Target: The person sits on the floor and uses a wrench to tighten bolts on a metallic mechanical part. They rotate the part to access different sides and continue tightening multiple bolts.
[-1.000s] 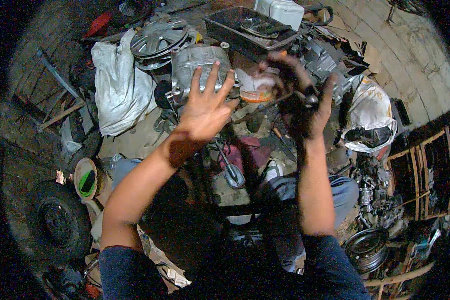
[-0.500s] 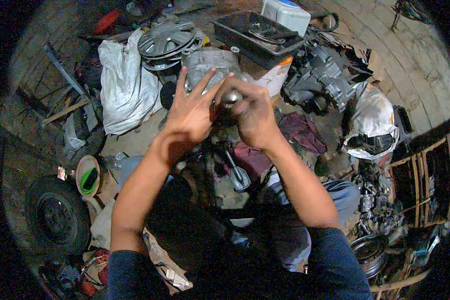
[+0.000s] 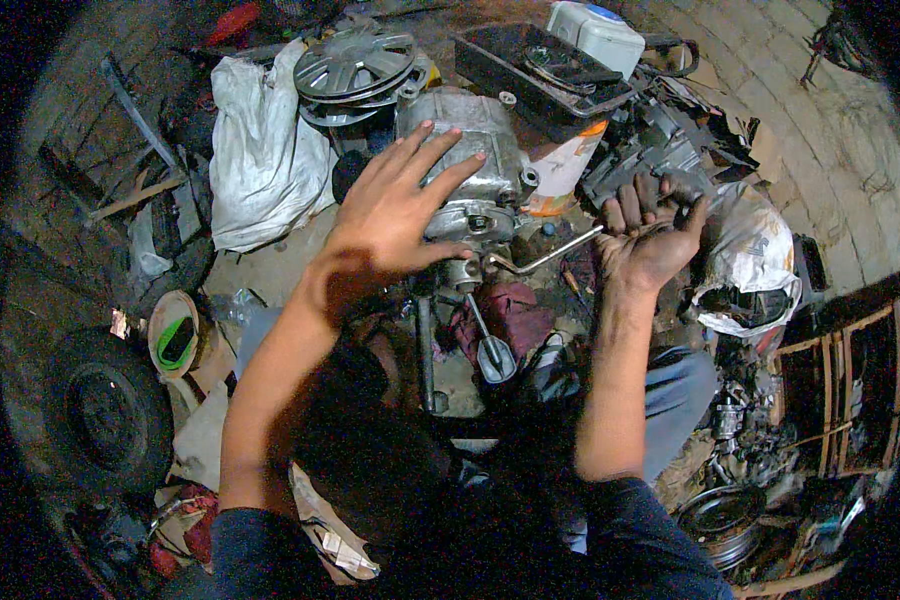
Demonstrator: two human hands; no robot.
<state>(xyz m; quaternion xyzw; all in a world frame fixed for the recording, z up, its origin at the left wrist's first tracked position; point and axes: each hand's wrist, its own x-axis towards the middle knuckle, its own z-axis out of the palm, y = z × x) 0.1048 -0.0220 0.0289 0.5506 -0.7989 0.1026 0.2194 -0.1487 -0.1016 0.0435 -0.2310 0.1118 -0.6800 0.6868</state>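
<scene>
A grey cast-metal housing (image 3: 470,120), looking like a gearbox, stands in front of me with a short round neck (image 3: 460,272) at its near end. My left hand (image 3: 395,200) is spread flat over its left side, fingers apart and holding nothing. To the right, my right hand (image 3: 652,235) is turned palm up with fingers curled. Against its left edge runs the end of a thin bent steel wrench (image 3: 548,252), whose other end meets the neck. How far the fingers wrap the wrench is partly hidden. Below the neck lies a rod with a paddle-shaped end (image 3: 495,358).
Behind the housing are wheel covers (image 3: 355,65), a black tray (image 3: 490,75) and a white canister (image 3: 600,38). White sacks flank it: one left (image 3: 265,160), one right (image 3: 745,250). A maroon cloth (image 3: 515,315) and a screwdriver (image 3: 573,285) lie near; a tyre (image 3: 105,410) is at left.
My right hand has swung right, away from beside my left hand, and turned palm up. The wrench now lies in full view. My left hand remains spread over the housing.
</scene>
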